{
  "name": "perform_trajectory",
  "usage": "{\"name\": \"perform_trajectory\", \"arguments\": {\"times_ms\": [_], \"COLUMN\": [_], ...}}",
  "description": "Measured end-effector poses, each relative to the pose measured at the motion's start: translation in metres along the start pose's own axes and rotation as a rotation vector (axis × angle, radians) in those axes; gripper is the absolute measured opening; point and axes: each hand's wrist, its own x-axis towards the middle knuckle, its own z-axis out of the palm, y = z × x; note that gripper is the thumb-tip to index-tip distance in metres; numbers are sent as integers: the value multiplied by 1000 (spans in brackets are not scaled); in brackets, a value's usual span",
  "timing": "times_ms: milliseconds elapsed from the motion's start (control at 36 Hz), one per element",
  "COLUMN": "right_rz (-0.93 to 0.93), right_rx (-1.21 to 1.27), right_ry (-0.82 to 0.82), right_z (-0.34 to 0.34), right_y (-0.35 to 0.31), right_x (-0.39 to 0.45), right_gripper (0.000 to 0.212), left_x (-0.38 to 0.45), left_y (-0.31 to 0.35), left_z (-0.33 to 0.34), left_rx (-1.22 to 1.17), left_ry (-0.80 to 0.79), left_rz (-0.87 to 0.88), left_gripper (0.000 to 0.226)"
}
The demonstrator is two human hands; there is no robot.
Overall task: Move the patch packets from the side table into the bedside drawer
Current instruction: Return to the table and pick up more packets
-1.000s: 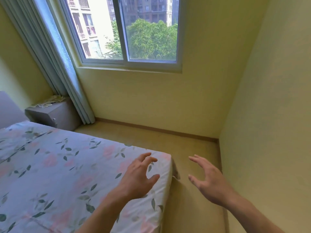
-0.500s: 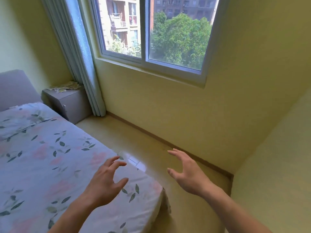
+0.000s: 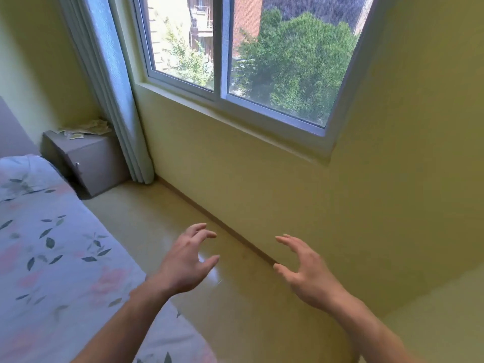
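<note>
Two hands: left hand [image 3: 183, 265] and right hand [image 3: 306, 273] empty, fingers loosely spread — held ready.
Packets [image 3: 86, 129]: heaped on bench [image 3: 89, 163], well apart — approach pending.

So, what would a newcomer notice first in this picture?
Two bare hands, left hand and right hand, hover open over the floor, holding nothing. Behind them a big window shows green trees. Far left, pale patch packets lie on the grey side table beside the curtain.
</note>
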Motion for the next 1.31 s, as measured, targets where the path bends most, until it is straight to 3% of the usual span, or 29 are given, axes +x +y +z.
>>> {"name": "perform_trajectory", "arguments": {"times_ms": [139, 389, 556, 806, 1000, 1306], "right_rz": [-45, -220, -430, -733, -767, -750], "right_rx": [4, -79, -131, -75, -75, -50], "right_ry": [-52, -216, -360, -525, -544, -466], "right_z": [-22, -60, -50, 30, 80, 111], "right_y": [18, 12, -42, -158, -230, -318], "right_x": [84, 254, 359, 475, 575, 728], "right_gripper": [62, 61, 63, 60, 62, 60], "left_x": [75, 168, 177, 175, 235, 398], "left_y": [26, 1, -21, -91, -174, -286], "left_z": [13, 4, -27, -86, -148, -277], "left_rx": [-10, -9, 0, -21, -32, 31], "left_ry": [15, 162, 359, 576, 607, 558], "left_rz": [10, -228, -439, -725, -775, -650], "left_gripper": [44, 43, 44, 37, 36, 39]}}
